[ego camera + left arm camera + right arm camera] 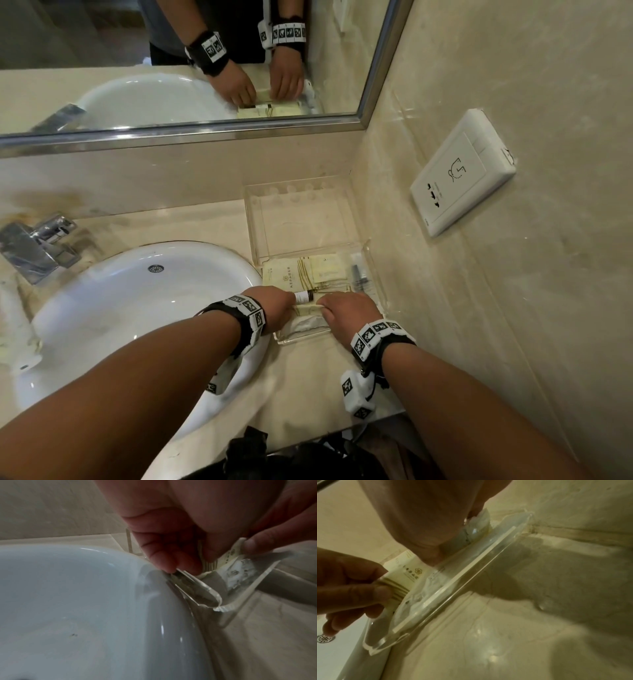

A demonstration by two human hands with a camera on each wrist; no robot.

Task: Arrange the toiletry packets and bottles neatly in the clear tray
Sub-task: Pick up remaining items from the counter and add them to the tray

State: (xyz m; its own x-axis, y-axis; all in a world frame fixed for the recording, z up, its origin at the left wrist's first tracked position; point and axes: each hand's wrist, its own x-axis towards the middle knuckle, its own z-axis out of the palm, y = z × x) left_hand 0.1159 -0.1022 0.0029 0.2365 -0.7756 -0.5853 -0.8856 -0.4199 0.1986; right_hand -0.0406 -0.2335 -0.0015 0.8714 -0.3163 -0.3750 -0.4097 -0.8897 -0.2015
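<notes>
A: Item, cream packet (310, 310): where?

B: Near end of the clear tray (371, 267), long axis left to right, spanning both hands. Small bottle (305, 296) just beyond it.

A: Grip, left hand (274, 303)?

B: Pinching the packet's left end, fingers curled, wrist over the sink (120, 301) edge.

A: Right hand (349, 313)?

B: Curled on the right end, knuckles up. Both equally near; tray sits on the worktop (308, 383) by the wall.

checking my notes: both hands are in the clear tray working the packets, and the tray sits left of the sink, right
Not quite: the tray sits right of the sink, in the corner by the wall, as the head view shows. Both hands, left and right, are in it, working the packets.
</notes>
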